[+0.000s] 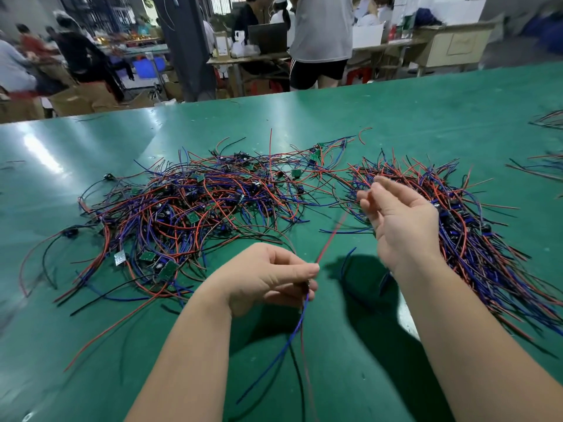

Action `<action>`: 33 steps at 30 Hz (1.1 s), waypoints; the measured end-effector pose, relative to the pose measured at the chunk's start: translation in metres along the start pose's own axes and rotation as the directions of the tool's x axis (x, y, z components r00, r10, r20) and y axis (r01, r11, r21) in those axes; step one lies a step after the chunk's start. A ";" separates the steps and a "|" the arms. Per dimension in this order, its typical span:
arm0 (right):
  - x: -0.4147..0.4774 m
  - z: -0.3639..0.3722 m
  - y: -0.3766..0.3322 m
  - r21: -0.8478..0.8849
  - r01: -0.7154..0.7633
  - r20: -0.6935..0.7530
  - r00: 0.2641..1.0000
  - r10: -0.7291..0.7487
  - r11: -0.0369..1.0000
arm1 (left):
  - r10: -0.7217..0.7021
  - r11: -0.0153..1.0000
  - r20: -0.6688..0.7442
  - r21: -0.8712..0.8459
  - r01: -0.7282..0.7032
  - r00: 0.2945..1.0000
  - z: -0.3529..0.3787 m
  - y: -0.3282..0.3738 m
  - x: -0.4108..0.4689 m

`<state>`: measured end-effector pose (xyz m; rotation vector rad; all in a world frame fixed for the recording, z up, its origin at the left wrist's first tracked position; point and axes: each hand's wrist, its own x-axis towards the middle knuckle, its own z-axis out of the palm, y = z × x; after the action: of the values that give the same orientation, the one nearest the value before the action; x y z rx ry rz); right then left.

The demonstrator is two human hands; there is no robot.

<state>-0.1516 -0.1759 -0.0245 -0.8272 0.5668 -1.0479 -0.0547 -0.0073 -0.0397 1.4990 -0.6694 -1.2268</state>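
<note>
where the left hand (268, 275) pinches it between thumb and curled fingers, a small bunch of wires (294, 330) hangs low over the green table (426, 111); its red wire (331, 239) slants up toward the right hand (402, 220); that hand is raised, fingers loosely bent and blurred, the wire's end just short of them; a tangled wire pile (195, 205) lies behind.

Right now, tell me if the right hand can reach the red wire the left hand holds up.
Probably yes. The right hand hangs close beside the red wire that the left hand pinches, its fingers loosely curled, seemingly holding nothing, with nothing between them.
</note>
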 end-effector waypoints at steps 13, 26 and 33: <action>-0.046 0.014 0.037 -0.752 0.606 0.641 0.765 0.072 0.260 | 0.006 0.980 -0.376 -0.180 -0.080 0.927 0.001 0.001 0.015; -0.031 0.012 -0.004 -0.506 0.508 0.493 0.834 -0.250 0.697 | 0.319 0.945 -0.275 0.024 -0.326 0.907 0.000 0.011 0.004; 0.007 -0.025 -0.042 -0.857 0.476 0.290 0.764 -0.576 0.200 | 0.538 0.681 -0.806 0.589 0.435 0.249 -0.040 0.000 -0.008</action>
<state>-0.1893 -0.2004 -0.0049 -2.1144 1.0124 -1.4091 -0.0203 0.0139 -0.0393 2.4887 -0.2650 0.4349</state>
